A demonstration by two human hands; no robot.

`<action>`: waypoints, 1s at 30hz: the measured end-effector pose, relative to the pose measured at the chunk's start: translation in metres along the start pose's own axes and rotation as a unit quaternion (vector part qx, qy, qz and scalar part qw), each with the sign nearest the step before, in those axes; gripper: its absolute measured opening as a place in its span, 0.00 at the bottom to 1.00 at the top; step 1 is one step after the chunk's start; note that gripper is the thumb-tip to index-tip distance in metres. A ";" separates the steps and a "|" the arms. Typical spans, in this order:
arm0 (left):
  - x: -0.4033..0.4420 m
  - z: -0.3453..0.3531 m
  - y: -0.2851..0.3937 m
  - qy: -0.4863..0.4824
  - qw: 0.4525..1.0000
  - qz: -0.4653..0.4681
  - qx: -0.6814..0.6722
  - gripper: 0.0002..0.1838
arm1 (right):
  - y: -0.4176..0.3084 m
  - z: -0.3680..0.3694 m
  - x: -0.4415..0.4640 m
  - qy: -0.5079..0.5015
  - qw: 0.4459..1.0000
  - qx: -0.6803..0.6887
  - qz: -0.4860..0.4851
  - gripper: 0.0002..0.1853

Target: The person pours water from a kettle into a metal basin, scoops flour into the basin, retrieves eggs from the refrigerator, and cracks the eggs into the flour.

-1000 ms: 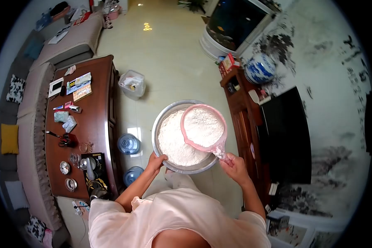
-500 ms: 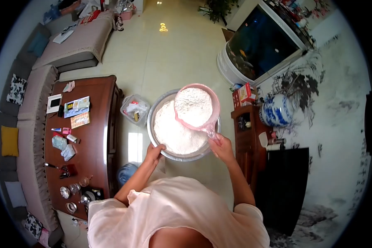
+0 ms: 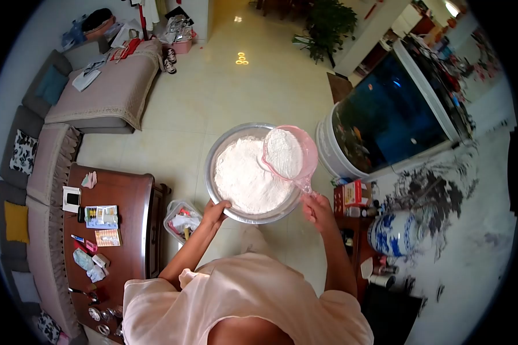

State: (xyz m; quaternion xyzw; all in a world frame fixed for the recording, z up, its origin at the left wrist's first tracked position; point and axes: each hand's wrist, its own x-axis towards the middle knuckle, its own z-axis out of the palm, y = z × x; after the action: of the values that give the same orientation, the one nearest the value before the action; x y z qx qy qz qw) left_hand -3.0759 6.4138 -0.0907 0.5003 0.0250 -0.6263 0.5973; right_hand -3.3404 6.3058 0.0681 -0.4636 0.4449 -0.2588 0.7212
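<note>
A large metal bowl [image 3: 210,167] full of white powder [image 3: 244,178] is held up in front of my body. My left hand [image 3: 216,213] grips its lower left rim, with the thumb over the edge. My right hand [image 3: 317,210] is closed round the handle of a pink scoop [image 3: 309,150]. The scoop is over the bowl's right side, tilted, with white powder lying toward its left side. Its right edge extends past the bowl's rim. Whether the scoop touches the bowl or the powder, I cannot tell.
A wooden table [image 3: 135,230] with small items is at the left, beside a sofa [image 3: 46,167]. A bin [image 3: 182,221] stands right of the table. At the right are a fish tank [image 3: 391,112], a blue-and-white vase [image 3: 394,233] and a cabinet [image 3: 357,230].
The room has shifted downward in view, with the table and bin lower and the fish tank more visible. The scoop has moved right over the bowl since half a second ago and tilted, its powder to the left.
</note>
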 end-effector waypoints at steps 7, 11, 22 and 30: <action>0.154 0.101 0.094 0.020 0.999 0.011 -0.044 0.29 | -0.120 -0.051 0.196 -0.050 0.996 -0.047 0.051 0.07; 0.211 0.153 0.166 0.048 0.997 0.025 -0.055 0.30 | -0.181 -0.061 0.321 -0.081 0.993 -0.080 0.029 0.07; 0.484 0.253 0.392 -0.005 0.999 0.018 -0.049 0.30 | -0.328 -0.050 0.658 -0.091 0.992 -0.087 0.023 0.08; 0.692 0.332 0.563 -0.014 0.998 0.004 -0.060 0.28 | -0.464 -0.036 0.878 -0.059 0.996 -0.065 0.027 0.06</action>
State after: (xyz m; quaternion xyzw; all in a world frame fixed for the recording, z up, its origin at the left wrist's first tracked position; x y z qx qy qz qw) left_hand -2.6900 5.5439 -0.0606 0.4548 0.0515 -0.6283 0.6291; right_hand -2.9412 5.3974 0.1259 -0.5123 0.4295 -0.1816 0.7212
